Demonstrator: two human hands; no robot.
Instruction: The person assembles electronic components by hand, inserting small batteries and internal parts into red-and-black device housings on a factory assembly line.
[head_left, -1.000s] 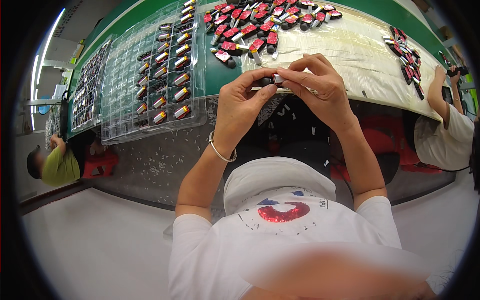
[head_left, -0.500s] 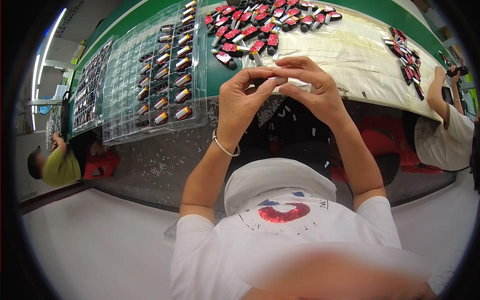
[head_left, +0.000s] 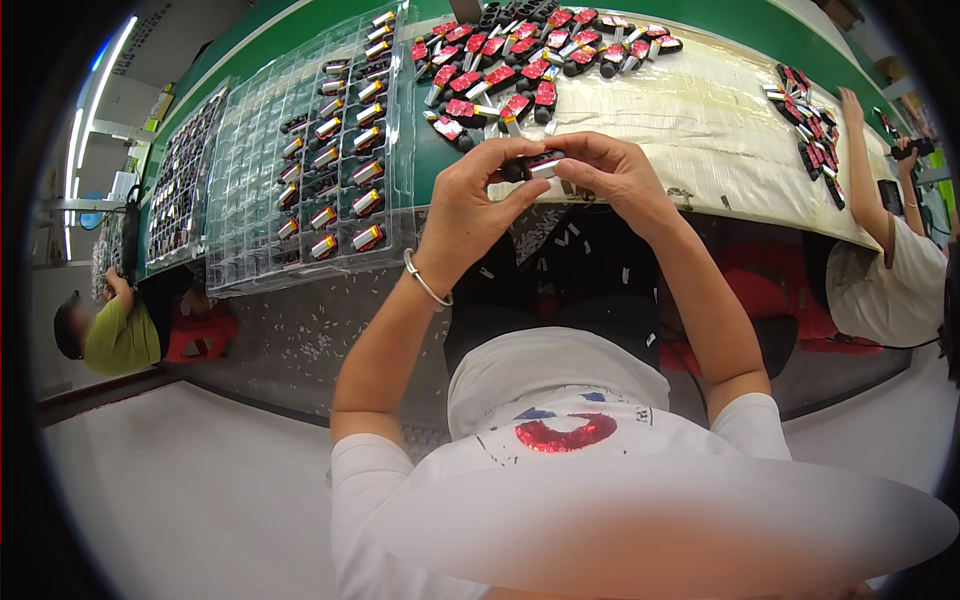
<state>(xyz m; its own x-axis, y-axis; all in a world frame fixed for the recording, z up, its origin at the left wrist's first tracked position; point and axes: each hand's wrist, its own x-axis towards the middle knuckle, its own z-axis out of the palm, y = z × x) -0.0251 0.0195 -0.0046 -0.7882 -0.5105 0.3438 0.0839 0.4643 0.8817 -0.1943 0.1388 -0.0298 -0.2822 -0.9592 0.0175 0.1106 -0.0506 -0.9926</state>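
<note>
Between both hands, just off the near edge of the table, is a small black device with a silver battery cell point(head_left: 545, 168) on its near side. My left hand point(head_left: 478, 200) is closed on its left, black end with thumb and fingers. My right hand point(head_left: 622, 182) pinches its right end. Beyond my hands lies a heap of similar black devices point(head_left: 497, 75) with red faces and silver cells. To the left, a clear plastic tray point(head_left: 240, 160) holds several such devices in its right-hand columns.
A cream covered board point(head_left: 690, 120) spans the right of the green table point(head_left: 428, 165). Another device pile point(head_left: 815, 140) lies farther right, near a co-worker's arm point(head_left: 868, 175). A second filled tray point(head_left: 180, 175) and a co-worker in green point(head_left: 125, 325) are left. White scraps point(head_left: 320, 335) litter the floor.
The device now shows its silver cell and black end between my fingers. A white piece by my right fingers is out of sight. The right co-worker's arm has reached farther over the table.
</note>
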